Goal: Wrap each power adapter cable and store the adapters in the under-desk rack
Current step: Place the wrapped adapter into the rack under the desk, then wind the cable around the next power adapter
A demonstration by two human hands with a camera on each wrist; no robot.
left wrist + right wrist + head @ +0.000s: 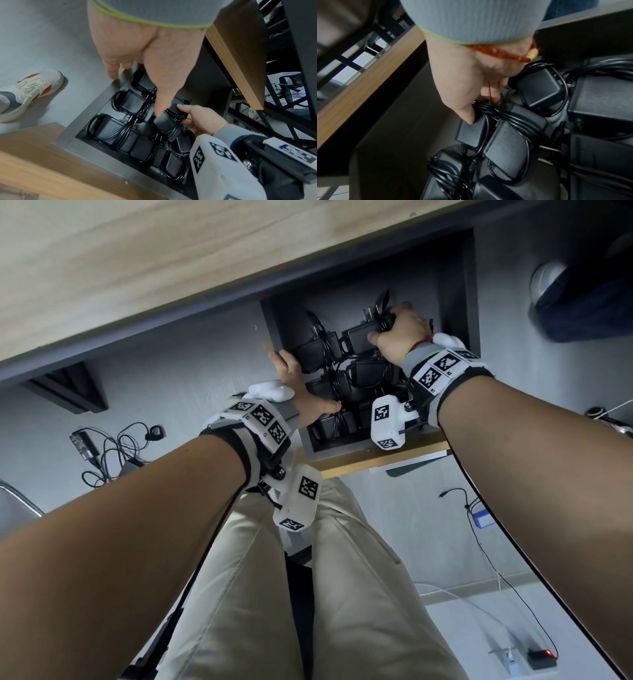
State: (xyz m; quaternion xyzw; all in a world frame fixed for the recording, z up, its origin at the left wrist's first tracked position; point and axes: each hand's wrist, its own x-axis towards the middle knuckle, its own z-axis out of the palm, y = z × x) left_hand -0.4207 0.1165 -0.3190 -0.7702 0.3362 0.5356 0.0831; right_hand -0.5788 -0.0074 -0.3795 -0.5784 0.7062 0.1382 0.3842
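Right hand's fingers half-hidden behind adapter

A white-and-orange sneaker rests on grey floor.

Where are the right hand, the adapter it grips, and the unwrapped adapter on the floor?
right hand (399, 335), head view, back of the hand.
gripped adapter (470, 132), right wrist view, flat top face below the thumb.
floor adapter (83, 444), head view, labelled face of the brick.
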